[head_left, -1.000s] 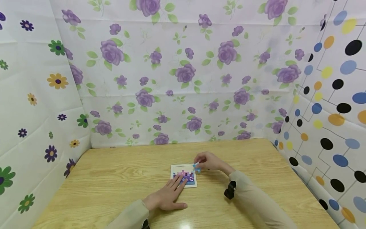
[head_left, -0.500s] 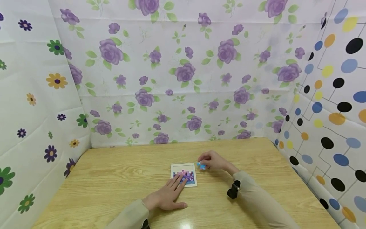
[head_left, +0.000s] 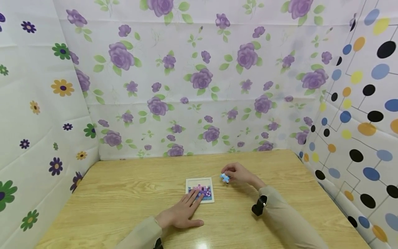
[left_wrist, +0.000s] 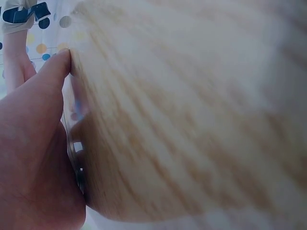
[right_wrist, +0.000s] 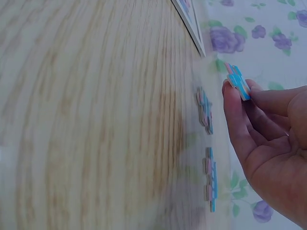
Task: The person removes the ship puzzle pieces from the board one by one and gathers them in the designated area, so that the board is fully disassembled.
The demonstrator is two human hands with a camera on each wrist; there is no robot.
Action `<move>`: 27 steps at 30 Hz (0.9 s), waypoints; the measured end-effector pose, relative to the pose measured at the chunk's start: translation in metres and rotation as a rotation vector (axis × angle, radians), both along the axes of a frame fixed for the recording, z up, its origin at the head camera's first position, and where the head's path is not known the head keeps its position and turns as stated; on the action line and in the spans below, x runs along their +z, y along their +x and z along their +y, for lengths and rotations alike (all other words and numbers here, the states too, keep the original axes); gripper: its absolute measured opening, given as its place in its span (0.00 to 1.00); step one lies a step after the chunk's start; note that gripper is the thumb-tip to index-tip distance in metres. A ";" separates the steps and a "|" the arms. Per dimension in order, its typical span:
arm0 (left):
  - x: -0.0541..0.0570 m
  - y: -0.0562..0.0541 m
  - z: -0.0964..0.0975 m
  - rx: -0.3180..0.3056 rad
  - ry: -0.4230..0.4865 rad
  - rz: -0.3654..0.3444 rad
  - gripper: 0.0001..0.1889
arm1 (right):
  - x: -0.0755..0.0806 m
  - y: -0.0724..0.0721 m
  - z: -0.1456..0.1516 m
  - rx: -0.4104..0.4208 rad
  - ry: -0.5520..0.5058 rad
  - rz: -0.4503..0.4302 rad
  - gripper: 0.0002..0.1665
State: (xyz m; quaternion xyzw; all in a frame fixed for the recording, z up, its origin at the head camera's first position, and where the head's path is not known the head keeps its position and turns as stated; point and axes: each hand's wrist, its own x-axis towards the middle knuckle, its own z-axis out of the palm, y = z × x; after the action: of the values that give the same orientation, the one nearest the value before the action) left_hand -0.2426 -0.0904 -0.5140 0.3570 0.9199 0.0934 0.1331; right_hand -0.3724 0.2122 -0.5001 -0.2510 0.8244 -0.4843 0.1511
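Note:
My left hand (head_left: 183, 212) lies flat with its fingers spread over the lower part of a small jigsaw puzzle in a white frame (head_left: 212, 189). A pink castle shows in the picture, and the fingers cover some of it. Between thumb and fingertips, my right hand (head_left: 237, 173) pinches a light-blue puzzle piece (right_wrist: 238, 82) just right of the frame. Two more loose puzzle pieces, one nearer the held piece (right_wrist: 205, 110) and one farther off (right_wrist: 211, 179), rest on the table in the right wrist view. The left wrist view shows mostly the left thumb (left_wrist: 55, 72) and tabletop.
The wooden table (head_left: 130, 197) reaches back to a wall of purple-flowered cloth (head_left: 174, 86). Patterned cloths with coloured flowers (head_left: 56, 166) and dots (head_left: 356, 155) enclose the left and right sides.
My right hand has moved right, away from the puzzle frame's upper right edge, with the blue piece in its fingers. The left hand has stayed still on the puzzle.

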 end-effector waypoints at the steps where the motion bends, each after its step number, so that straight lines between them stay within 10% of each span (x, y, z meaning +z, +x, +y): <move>1: 0.000 0.000 0.000 -0.001 0.000 0.000 0.49 | 0.000 0.000 0.001 -0.005 0.007 0.002 0.15; 27: 0.003 0.003 0.000 -0.003 0.006 0.012 0.49 | -0.005 0.002 0.041 -0.070 -0.012 -0.017 0.14</move>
State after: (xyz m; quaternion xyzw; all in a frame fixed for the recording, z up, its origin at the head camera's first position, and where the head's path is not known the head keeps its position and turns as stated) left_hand -0.2398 -0.0901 -0.5105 0.3591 0.9199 0.0940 0.1267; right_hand -0.3708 0.2535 -0.5053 -0.2191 0.8283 -0.4964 0.1395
